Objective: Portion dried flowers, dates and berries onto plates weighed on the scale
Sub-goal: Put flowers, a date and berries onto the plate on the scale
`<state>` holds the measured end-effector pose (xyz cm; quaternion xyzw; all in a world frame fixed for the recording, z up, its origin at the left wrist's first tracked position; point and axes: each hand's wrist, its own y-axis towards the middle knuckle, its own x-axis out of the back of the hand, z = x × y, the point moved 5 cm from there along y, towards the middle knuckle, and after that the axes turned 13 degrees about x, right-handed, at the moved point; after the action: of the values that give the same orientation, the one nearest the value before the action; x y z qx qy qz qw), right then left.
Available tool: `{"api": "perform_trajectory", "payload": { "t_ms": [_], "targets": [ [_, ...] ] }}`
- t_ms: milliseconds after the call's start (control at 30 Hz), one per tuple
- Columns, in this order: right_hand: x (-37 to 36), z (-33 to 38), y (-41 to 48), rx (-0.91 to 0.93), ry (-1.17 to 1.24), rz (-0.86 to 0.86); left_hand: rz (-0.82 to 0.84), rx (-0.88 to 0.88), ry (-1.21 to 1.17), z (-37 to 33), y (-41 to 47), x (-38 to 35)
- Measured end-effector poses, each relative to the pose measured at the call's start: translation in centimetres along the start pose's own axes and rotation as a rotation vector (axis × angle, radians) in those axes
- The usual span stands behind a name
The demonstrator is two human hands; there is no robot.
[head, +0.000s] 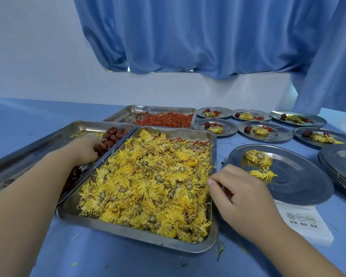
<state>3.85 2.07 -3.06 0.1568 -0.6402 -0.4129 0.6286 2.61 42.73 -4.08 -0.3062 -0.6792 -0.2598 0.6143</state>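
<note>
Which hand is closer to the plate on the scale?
Right. The right hand lies just beside the plate, at its left rim; the left hand is in the date tray, beyond the flower tray.

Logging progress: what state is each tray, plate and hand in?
flower tray: heaped with yellow flowers
date tray: partly filled with dates
berry tray: thin layer of berries
scale: carries one plate, readout hidden
weighing plate: two flowers, no date or berries
six far plates: portioned with flowers, date, berries
plate stack: top plate bare
left hand: fingers among dates, grip hidden
right hand: loosely curled, holding nothing
</note>
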Motion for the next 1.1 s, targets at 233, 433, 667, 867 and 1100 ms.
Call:
{"api": "perform_trajectory", "payload": {
  "t_ms": [233,433,667,867,1100],
  "targets": [
    [-0.3,0.0,0.0,0.015,-0.003,0.022,-0.082,0.035,-0.092,1.0,-0.3,-0.1],
    [0.2,-0.1,-0.1,-0.001,0.044,-0.021,-0.18,0.015,-0.293,0.3,-2.4,3.0],
    [3.6,-2.4,-1.0,-0.38,0.507,-0.365,-0.118,-0.276,-0.483,-10.0,-7.9,4.7],
    [6.0,-6.4,-2.6,-0.828,0.889,-0.73,-0.03,-0.548,-0.413,-20.7,-12.9,4.3],
    [7.9,-8.8,-4.0,-0.969,0.899,-0.894,0.03,-0.727,-0.266,-28.7,-16.0,2.3]
  ]
}}
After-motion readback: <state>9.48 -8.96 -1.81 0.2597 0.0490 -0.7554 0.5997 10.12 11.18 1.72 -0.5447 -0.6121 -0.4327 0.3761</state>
